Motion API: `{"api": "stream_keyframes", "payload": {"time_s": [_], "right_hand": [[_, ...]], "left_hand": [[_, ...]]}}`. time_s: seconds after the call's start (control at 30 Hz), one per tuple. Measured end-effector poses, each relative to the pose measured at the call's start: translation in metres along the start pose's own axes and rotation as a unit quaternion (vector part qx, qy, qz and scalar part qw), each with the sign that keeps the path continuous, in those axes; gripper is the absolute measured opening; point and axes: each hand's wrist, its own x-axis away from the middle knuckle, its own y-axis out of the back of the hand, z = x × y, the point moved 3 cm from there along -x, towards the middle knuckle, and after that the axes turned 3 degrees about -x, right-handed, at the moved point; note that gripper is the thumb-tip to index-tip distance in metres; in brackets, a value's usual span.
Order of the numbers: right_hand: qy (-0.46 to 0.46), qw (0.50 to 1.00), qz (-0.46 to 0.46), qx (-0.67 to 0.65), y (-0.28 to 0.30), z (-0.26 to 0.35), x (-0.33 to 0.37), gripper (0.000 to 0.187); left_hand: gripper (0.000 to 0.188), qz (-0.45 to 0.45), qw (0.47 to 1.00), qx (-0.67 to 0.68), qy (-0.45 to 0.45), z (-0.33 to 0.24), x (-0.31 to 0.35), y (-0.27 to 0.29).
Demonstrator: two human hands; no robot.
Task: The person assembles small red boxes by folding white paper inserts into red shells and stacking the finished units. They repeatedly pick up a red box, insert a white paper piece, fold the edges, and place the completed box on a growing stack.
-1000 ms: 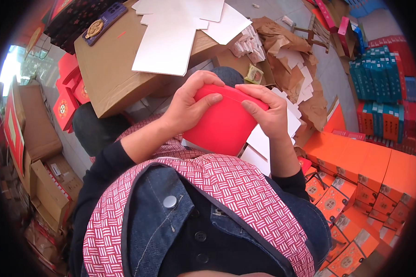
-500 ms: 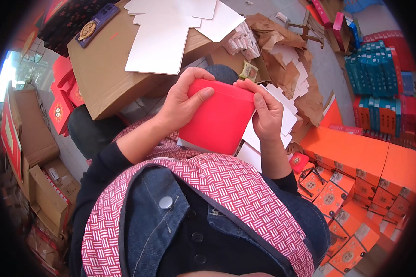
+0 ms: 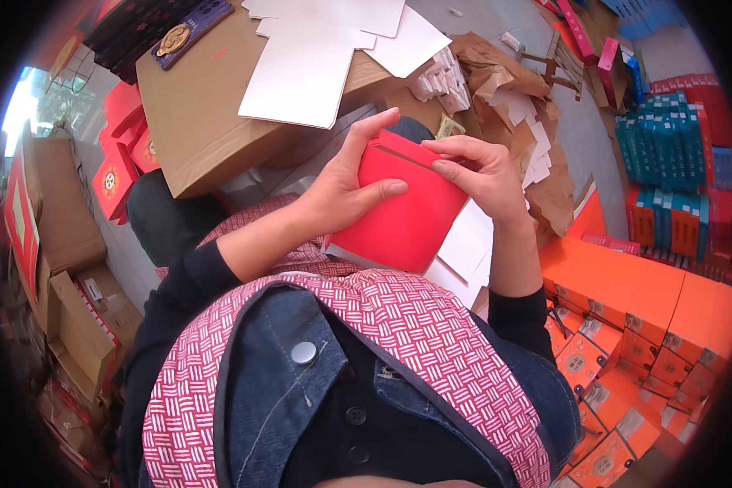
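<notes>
A red square box piece (image 3: pixel 403 211) lies over my lap, with a pale layer showing along its near edge. A narrow dark slit runs along its far edge. My left hand (image 3: pixel 346 183) holds its left side, thumb on the red face, index finger stretched up past the far corner; the other fingers are partly hidden. At the far right corner my right hand (image 3: pixel 488 175) pinches the edge, thumb on top and fingers bent over it. White card sheets (image 3: pixel 464 252) lie beneath and beside the piece on the right.
A large cardboard carton (image 3: pixel 195 122) stands ahead on the left, carrying white cut-out cards (image 3: pixel 301 77) and a phone (image 3: pixel 191 32). Crumpled brown paper (image 3: pixel 500 65) lies ahead on the right. Orange boxes (image 3: pixel 618 276) are stacked at right, red boxes (image 3: pixel 114 179) at left.
A dark slit now shows at the box piece's far edge. My left index finger has straightened away from it, and my right hand has bent further over the far right corner.
</notes>
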Motion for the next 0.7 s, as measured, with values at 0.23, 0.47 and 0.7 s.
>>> {"api": "stream_keyframes", "payload": {"time_s": [0.23,0.47,0.7], "right_hand": [[0.062,0.993,0.056,0.082,0.006,0.004,-0.02,0.02],[0.052,0.99,0.099,0.08,-0.006,0.009,-0.034,0.012],[0.083,0.994,0.058,0.039,-0.006,0.007,-0.027,0.007]], "left_hand": [[0.068,0.004,1.0,-0.031,0.0,0.0,0.001,0.002],[0.055,-0.029,0.998,-0.052,-0.003,0.004,0.002,0.004],[0.027,-0.051,0.995,-0.078,-0.036,0.004,-0.005,0.007]]}}
